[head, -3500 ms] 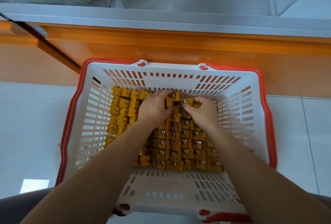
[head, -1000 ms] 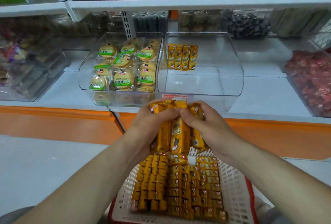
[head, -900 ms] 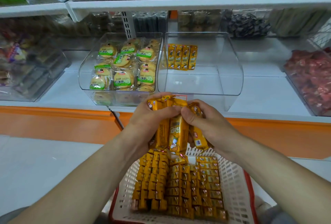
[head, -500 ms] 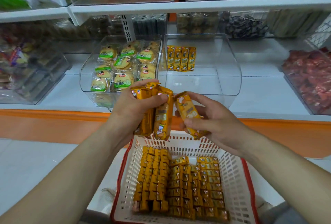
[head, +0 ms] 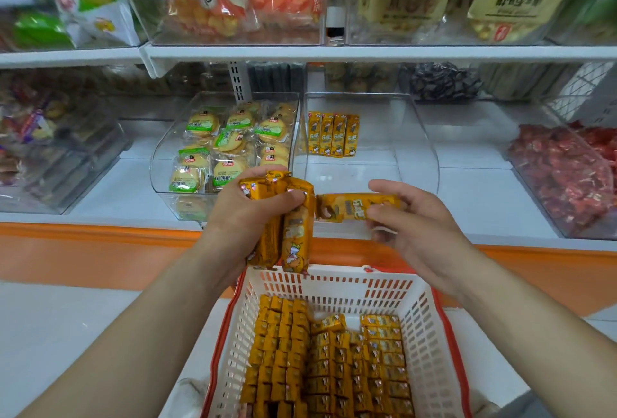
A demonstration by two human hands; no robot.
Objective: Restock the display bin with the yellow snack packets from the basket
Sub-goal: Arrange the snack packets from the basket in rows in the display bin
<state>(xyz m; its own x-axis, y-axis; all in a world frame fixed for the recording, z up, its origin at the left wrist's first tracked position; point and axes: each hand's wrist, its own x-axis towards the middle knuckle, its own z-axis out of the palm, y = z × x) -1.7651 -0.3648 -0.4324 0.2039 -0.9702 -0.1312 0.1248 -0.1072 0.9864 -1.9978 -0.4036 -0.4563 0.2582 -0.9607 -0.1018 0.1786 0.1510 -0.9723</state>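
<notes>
The right hand (head: 417, 220) pinches a single yellow packet (head: 350, 207) by its right end, thumb on top and fingers curled beneath. The packet lies crosswise, its long axis running left to right and its free end pointing at the left hand (head: 240, 217). That hand is wrapped round a bundle of yellow packets (head: 295, 230) held upright, long axes vertical, thumb pressed across their front. Both hands hover above the far rim of the basket (head: 430, 317), where many more packets (head: 320, 361) stand in packed rows. The clear display bin (head: 384, 163) lies straight ahead of the right hand and a little above it on the shelf, so this hand is the nearer one to its opening, while the left hand sits more in front of the neighbouring bin of round cakes (head: 227, 143). Four packets (head: 334, 133) already stand side by side at the bin's back left, long axes running front to back. To join that row, the single packet would probably need a quarter turn on its way forward into the bin.
</notes>
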